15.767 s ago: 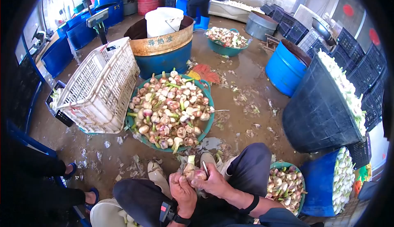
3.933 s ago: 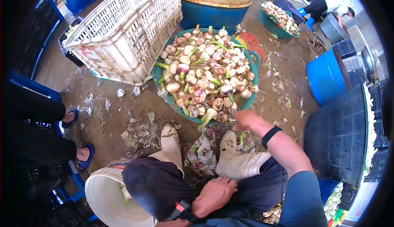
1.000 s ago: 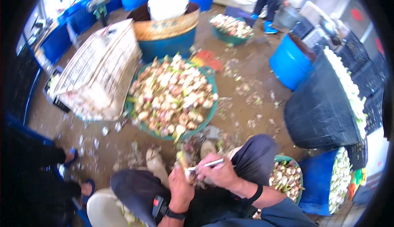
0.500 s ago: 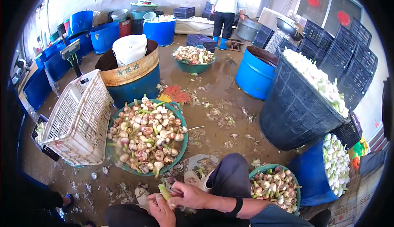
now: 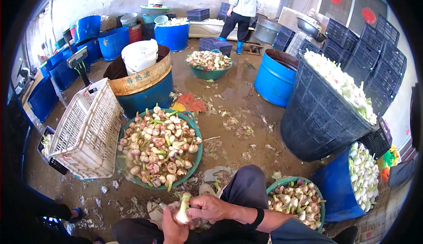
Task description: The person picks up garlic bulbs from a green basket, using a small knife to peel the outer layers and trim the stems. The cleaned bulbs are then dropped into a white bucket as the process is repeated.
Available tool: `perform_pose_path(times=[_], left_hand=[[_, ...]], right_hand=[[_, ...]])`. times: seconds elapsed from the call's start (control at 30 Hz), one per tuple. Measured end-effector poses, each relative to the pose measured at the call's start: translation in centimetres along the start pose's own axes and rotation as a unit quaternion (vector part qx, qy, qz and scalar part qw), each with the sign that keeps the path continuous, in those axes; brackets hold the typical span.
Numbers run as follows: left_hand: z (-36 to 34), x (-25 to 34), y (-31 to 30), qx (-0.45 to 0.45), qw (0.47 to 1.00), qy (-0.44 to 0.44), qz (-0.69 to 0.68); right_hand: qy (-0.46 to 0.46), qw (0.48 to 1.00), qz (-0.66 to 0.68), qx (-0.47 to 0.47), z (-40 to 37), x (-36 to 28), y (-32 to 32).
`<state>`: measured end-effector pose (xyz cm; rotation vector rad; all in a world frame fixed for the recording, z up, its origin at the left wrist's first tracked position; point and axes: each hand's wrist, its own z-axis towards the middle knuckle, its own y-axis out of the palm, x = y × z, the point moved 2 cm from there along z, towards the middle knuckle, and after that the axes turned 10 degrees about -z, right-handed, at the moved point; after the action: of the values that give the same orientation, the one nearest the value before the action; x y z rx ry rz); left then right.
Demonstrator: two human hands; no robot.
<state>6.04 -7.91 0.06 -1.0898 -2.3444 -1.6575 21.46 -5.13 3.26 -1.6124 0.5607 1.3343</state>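
A garlic bulb [image 5: 183,212] with a pale stalk and green cut tip stands upright in my left hand [image 5: 174,227], whose fingers are wrapped round the bulb. My right hand [image 5: 209,208] is closed beside the stalk, thumb and fingers against it. Whatever it may hold is hidden by the fingers. Just beyond my hands, a green tub [image 5: 198,151] is heaped with unpeeled garlic [image 5: 158,149]. To the right of my knee sits a smaller green basin [image 5: 324,204] of brownish garlic bulbs [image 5: 295,198].
A white crate [image 5: 90,134] stands left, beside a rusty-rimmed drum [image 5: 145,95]. On the right are a black bin [image 5: 321,111] and a blue barrel [image 5: 335,191], both full of white garlic. Peelings litter the wet floor. A person [image 5: 241,12] walks at the back.
The garlic has turned from tilted to upright, and more of its pale stalk shows. My right hand has shifted slightly right and down. The person at the back has turned and stepped left.
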Motion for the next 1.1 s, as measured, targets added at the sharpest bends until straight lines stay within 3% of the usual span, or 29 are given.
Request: perform_pose_path(times=[0.07,0.1,0.2,0.23,0.27,0.3,0.33,0.37,0.47,0.53,0.6,0.67,0.77,0.83,0.9,1.0,1.07,1.1], left_hand=[[0.2,-0.6,-0.3,0.029,0.976,0.167,0.136],[0.7,-0.9,-0.1,0.052,0.932,0.227,0.278],[-0.1,-1.5,-0.3,0.043,0.903,0.299,0.305],[-0.4,-0.9,-0.3,0.018,0.757,0.377,0.533],[-0.7,-0.7,0.2,-0.007,0.91,0.272,0.313],[-1.2,-0.5,1.9,-0.029,0.986,0.149,0.065],[-1.5,-0.5,2.8,-0.05,0.981,0.015,-0.189],[-0.6,-1.1,1.2,-0.196,0.962,0.0,-0.19],[-0.2,-0.9,-0.6,-0.124,0.983,0.002,-0.136],[0.9,-0.7,-1.5,-0.086,0.974,-0.036,-0.209],[0.8,-0.3,-0.8,-0.03,0.981,-0.018,-0.191],[1.1,-0.5,-1.4,-0.091,0.983,0.025,-0.161],[1.0,-0.5,-1.1,-0.029,0.995,0.04,-0.082],[1.1,-0.7,-0.9,-0.02,0.996,0.066,-0.06],[1.2,-0.9,-0.1,0.008,0.994,0.1,-0.031],[1.6,-1.7,-1.0,-0.007,0.966,0.208,0.153],[1.8,-2.4,-1.7,0.071,0.952,0.25,0.165],[1.8,-2.3,-2.7,0.047,0.947,0.224,0.224]], right_hand=[[0.011,0.999,-0.006,0.05,-0.1,0.0,0.1],[0.012,0.999,-0.005,0.051,-0.1,0.1,0.2],[0.001,0.998,-0.023,0.053,-0.1,0.7,0.4],[-0.01,0.997,-0.045,0.055,-0.1,1.2,0.4],[-0.02,0.996,-0.068,0.057,-0.1,1.7,0.5],[0.031,0.997,-0.024,0.073,-0.1,2.6,0.6],[0.08,0.993,0.021,0.088,-0.1,3.8,0.8],[0.13,0.984,0.067,0.104,0.1,5.0,1.1],[0.189,0.976,-0.061,0.085,-0.8,9.0,0.8],[0.174,0.982,0.008,0.075,-0.5,5.7,0.7],[0.168,0.982,-0.066,-0.047,-0.5,8.1,1.1],[0.096,0.949,-0.3,-0.018,-1.6,5.2,0.3],[0.129,0.963,-0.233,-0.039,-0.9,4.0,-1.0],[0.155,0.988,0.003,0.012,-0.5,3.2,-1.1],[0.179,0.959,0.21,0.06,0.0,1.3,-0.8],[0.138,0.971,0.187,0.052,1.2,1.5,1.0],[0.153,0.916,0.369,0.032,1.4,2.1,2.3],[0.161,0.94,0.293,0.067,1.2,3.3,2.7]])
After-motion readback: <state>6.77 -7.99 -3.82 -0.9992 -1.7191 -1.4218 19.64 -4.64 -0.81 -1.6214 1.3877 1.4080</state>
